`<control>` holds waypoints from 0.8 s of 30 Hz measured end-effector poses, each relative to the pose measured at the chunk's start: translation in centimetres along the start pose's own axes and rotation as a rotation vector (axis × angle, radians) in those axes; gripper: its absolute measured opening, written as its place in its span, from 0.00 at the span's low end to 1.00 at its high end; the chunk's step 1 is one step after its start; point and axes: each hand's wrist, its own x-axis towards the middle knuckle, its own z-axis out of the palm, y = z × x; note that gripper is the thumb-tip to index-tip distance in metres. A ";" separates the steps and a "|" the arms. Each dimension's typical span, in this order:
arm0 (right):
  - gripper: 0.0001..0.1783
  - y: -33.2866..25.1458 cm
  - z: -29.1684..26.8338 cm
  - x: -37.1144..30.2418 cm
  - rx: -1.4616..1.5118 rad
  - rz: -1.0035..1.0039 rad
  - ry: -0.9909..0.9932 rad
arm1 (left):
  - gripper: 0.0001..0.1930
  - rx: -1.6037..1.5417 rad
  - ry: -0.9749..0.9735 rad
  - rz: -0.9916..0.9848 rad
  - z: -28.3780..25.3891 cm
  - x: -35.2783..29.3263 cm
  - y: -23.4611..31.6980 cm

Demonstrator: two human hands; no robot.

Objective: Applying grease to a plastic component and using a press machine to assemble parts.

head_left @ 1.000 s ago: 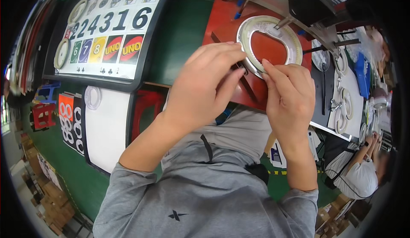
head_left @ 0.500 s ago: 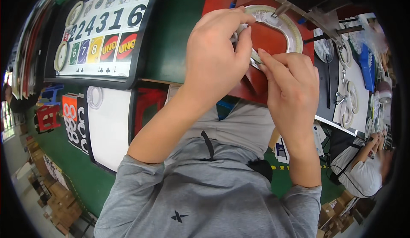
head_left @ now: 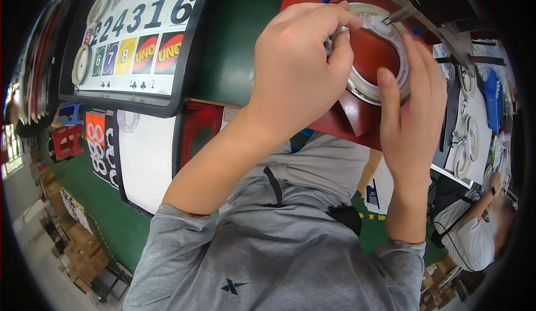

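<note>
A pale, translucent ring (head_left: 362, 89) lies on a red work surface (head_left: 379, 51), with whitish bits inside its far part. My left hand (head_left: 304, 62) is closed at the ring's left side, thumb and forefinger curled together over its rim. Something small and greyish shows between those fingers, too hidden to name. Beside the ring's right side is my right hand (head_left: 414, 115), open and holding nothing, its thumb apart from the stretched fingers; these are slightly blurred. A metal arm of a fixture (head_left: 399, 15) reaches over the ring's far edge.
Left is a black-framed board (head_left: 162, 107) printed with cards and digits, pale rings on it. A white panel (head_left: 145, 160) stands below. Right, more rings (head_left: 472, 138) lie near a blue bin (head_left: 492, 99); a seated person (head_left: 472, 238) works beyond. A red stool (head_left: 198, 129) is below the table.
My right hand has let go of the ring's near edge, moved right and opened out. My left hand stays closed at the ring's left side. The whole view has shifted slightly.
</note>
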 end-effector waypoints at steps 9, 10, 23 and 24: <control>0.34 0.6 1.4 2.0 0.011 0.159 -0.125 | 0.08 0.126 -0.048 0.049 -0.4 0.6 0.4; 0.34 0.7 1.7 1.8 0.026 0.145 -0.102 | 0.08 0.118 -0.041 0.061 -0.4 0.6 0.3; 0.13 -0.4 -8.6 2.1 0.173 -0.015 0.731 | 0.15 -0.026 -0.058 0.022 -2.5 1.2 0.3; 0.12 1.2 -12.1 2.9 -0.023 -0.091 0.824 | 0.16 -0.011 -0.089 -0.031 -2.4 1.9 0.7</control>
